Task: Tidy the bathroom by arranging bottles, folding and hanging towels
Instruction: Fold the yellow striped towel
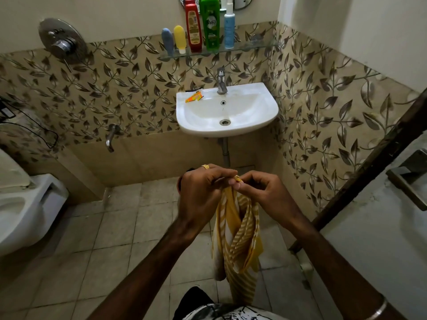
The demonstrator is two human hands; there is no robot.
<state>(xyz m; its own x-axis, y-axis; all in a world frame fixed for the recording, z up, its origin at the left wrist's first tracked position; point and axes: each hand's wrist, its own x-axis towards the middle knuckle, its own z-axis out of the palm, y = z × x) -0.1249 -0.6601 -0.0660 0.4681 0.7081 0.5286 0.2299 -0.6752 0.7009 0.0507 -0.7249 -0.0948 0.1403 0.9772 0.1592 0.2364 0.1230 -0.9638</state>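
I am holding a yellow-and-white striped towel [235,239] at the 6 o'clock zone of the view, in front of my body and above the tiled floor [104,227]. My left hand [203,192] and right hand [258,190] are meeting at the top of the towel, each one pinching a bunched corner between thumb and fingertips, with the two hands almost touching.

Risk assessment:
- The grip is a fingertip pinch only. In my judgement, a corner could be slipping out while I am aligning edges, and the towel would be dropping onto the floor, which is looking stained and dull.
- The cloth is hanging in loose, uneven loops. Folding from this state could be producing a skewed fold.
- The lower hem is hanging low toward the floor. Lowering my hands could be dragging it over the tiles.

Materials and shapes:
- The towel is thin, soft woven cloth, draping limply in narrow stripes.
- The washbasin [227,109] at 12 o'clock is glossy white ceramic with a rounded front.
- Above it, a clear glass shelf [249,46] is carrying five smooth plastic bottles [212,24], standing in a row.
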